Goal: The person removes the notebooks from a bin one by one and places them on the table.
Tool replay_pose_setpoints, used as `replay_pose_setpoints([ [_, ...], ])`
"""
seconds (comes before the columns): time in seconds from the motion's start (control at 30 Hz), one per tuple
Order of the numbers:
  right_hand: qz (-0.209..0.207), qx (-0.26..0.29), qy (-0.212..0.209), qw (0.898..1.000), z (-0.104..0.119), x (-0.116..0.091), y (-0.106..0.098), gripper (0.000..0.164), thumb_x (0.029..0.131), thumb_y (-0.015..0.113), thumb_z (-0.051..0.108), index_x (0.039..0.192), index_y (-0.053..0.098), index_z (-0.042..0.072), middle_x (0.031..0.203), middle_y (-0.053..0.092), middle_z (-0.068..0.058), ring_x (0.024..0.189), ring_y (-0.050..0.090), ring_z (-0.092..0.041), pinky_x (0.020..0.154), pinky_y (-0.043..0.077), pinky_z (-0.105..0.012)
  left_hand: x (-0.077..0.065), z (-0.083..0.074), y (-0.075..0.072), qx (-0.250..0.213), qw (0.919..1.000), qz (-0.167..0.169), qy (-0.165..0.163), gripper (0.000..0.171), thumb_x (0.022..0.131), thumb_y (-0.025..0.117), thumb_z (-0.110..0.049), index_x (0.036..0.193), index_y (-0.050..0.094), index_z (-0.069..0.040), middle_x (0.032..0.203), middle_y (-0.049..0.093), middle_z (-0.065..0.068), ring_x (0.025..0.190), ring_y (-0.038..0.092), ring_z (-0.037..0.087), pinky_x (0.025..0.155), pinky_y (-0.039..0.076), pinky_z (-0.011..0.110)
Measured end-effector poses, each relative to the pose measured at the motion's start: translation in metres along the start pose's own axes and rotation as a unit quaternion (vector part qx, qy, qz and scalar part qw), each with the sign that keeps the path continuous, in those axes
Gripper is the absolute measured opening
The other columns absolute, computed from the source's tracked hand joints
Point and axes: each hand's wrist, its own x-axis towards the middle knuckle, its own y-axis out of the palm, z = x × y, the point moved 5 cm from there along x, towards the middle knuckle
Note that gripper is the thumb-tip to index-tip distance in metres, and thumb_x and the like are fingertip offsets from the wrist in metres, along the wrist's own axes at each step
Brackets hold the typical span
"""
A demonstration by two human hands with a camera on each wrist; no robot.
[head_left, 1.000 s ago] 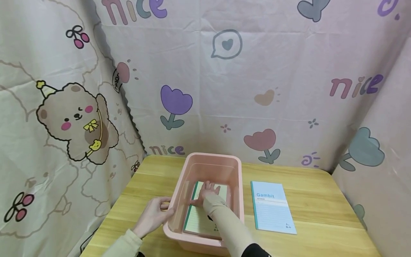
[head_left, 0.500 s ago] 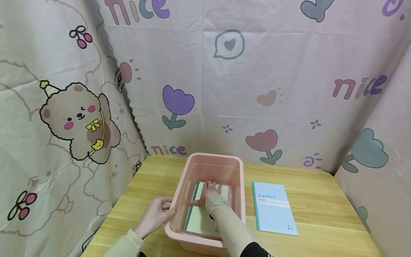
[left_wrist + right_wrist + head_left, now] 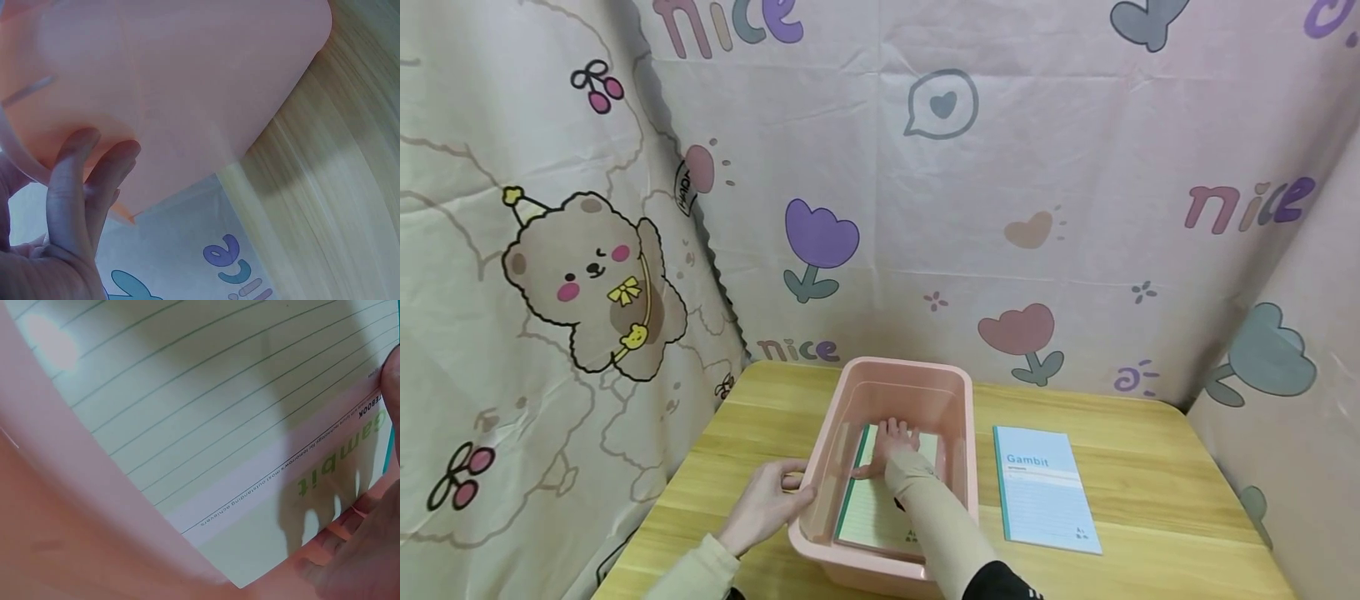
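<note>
A pink plastic bin (image 3: pixel 910 396) stands on the wooden table. At its left rim my left hand (image 3: pixel 767 504) grips the edge; the left wrist view shows fingers (image 3: pixel 115 169) curled over the bin wall. Inside, a pale green lined notebook (image 3: pixel 868 521) with a green spine lies flat. My right hand (image 3: pixel 891 450) reaches into the bin, fingers spread across the notebook's far end. In the right wrist view the thumb touches the spine side and the fingers (image 3: pixel 334 544) lie along the top edge, by the printed "Gambit". My right forearm covers part of the notebook.
A light blue "Gambit" notebook (image 3: pixel 1048 492) lies on the table (image 3: pixel 1157 483), to the right of the bin. Printed cloth (image 3: pixel 880 208) hangs behind the table and along both sides. A dark cord (image 3: pixel 613 558) shows at the lower left.
The whole head view has shifted slightly, with everything a little farther right. Both hands keep their places on the bin and the notebook.
</note>
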Motion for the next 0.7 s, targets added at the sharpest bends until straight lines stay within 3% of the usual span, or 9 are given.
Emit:
replay_pose_setpoints([
  [0.37,0.003,0.000,-0.009,1.000,0.000,0.002,-0.006,0.118,0.060,0.087,0.065,0.150,0.036,0.008,0.159,0.039,-0.011,0.146,0.036,-0.032,0.127,0.026,-0.059,-0.001,0.000,0.000,0.009,0.9999,-0.010,0.004,0.047,0.087,0.065,-0.002,0.127,0.055,0.020,0.110,0.069,0.038,0.091,0.075,0.039,0.066,0.066,0.033],
  [0.7,-0.033,-0.049,-0.035,0.998,0.006,0.001,-0.012,0.113,0.055,0.087,0.068,0.140,0.045,0.006,0.141,0.051,-0.012,0.129,0.047,-0.030,0.120,0.039,-0.056,-0.001,0.000,0.000,0.006,1.0000,-0.007,0.003,0.047,0.087,0.065,-0.002,0.127,0.055,0.020,0.109,0.069,0.038,0.091,0.075,0.038,0.066,0.066,0.033],
])
